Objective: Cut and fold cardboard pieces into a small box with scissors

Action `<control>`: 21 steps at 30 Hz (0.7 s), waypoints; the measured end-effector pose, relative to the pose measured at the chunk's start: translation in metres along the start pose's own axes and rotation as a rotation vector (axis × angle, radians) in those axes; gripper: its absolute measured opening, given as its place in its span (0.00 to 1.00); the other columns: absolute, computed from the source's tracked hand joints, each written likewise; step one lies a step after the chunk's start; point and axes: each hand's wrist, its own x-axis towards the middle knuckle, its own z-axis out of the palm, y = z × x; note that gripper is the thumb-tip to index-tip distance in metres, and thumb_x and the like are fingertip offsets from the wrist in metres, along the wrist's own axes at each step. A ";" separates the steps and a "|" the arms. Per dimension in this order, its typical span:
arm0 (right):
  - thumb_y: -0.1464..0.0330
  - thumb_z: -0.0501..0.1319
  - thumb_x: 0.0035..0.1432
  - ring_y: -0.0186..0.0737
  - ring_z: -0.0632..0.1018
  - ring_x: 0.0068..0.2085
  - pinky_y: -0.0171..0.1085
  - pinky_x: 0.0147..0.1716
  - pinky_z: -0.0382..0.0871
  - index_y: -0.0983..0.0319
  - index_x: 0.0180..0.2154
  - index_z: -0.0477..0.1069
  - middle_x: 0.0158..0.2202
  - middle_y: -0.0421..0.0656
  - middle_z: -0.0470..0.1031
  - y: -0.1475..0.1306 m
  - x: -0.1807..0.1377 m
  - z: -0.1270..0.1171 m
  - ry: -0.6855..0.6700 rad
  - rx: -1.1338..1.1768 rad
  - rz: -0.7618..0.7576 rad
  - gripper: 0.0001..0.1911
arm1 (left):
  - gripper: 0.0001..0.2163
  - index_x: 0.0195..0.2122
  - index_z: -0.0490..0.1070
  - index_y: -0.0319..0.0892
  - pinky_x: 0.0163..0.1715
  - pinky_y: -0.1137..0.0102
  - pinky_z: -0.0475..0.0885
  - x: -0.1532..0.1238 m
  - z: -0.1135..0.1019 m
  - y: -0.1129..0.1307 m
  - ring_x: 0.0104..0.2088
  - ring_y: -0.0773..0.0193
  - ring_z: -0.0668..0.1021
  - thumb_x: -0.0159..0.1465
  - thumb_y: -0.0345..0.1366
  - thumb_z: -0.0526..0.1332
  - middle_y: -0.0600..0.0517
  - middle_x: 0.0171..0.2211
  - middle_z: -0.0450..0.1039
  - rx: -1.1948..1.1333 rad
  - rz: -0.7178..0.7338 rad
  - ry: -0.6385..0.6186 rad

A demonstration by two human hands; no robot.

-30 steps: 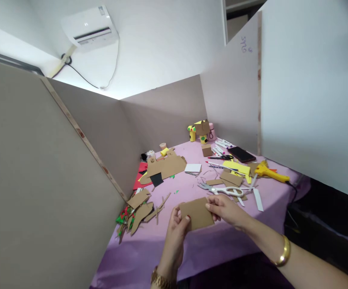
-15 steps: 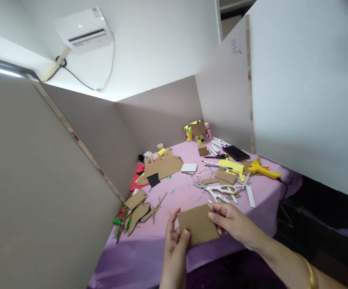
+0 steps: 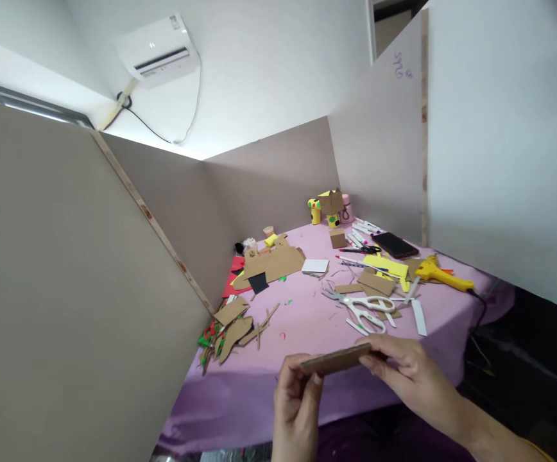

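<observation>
Between my two hands is a brown piece of cardboard [image 3: 337, 361], held over the table's front edge and tilted so that mostly its edge faces me. My left hand [image 3: 298, 401] pinches its left end, thumb on the near side. At the right end, the thumb and fingers of my right hand [image 3: 403, 366] grip it. White-handled scissors [image 3: 362, 306] lie with blades apart just beyond my right hand. Near them are cardboard scraps [image 3: 375, 282] and a white strip [image 3: 418, 317].
A yellow glue gun [image 3: 445, 274] with a cord lies at the right edge, near a black phone [image 3: 394, 246]. Cardboard offcuts [image 3: 234, 330] are heaped at the left. Yellow figures [image 3: 333, 220] stand at the back. Tall partitions [image 3: 269, 173] enclose the pink tablecloth [image 3: 302, 314].
Both hands have tipped the cardboard from its broad face showing to nearly edge-on. The whole scene has shifted right in view as the camera turned slightly left.
</observation>
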 end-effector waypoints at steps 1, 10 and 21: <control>0.67 0.57 0.59 0.41 0.74 0.31 0.35 0.31 0.67 0.55 0.33 0.72 0.28 0.40 0.74 0.000 -0.001 0.000 0.008 -0.028 -0.034 0.06 | 0.06 0.29 0.72 0.44 0.37 0.71 0.67 -0.002 0.001 0.002 0.33 0.61 0.73 0.52 0.39 0.65 0.51 0.28 0.73 -0.003 0.010 0.021; 0.64 0.61 0.55 0.33 0.65 0.23 0.31 0.21 0.59 0.60 0.26 0.69 0.22 0.36 0.66 -0.004 -0.001 0.005 -0.045 0.379 0.267 0.08 | 0.11 0.36 0.70 0.44 0.33 0.71 0.69 0.006 -0.003 0.002 0.33 0.61 0.75 0.52 0.37 0.66 0.50 0.31 0.76 -0.193 -0.244 -0.134; 0.65 0.63 0.47 0.25 0.58 0.16 0.28 0.16 0.50 0.63 0.25 0.66 0.18 0.32 0.62 0.017 0.001 0.019 0.002 0.670 0.488 0.09 | 0.16 0.43 0.71 0.43 0.28 0.72 0.71 0.010 -0.010 -0.006 0.32 0.63 0.77 0.53 0.42 0.63 0.47 0.40 0.76 -0.331 -0.556 0.010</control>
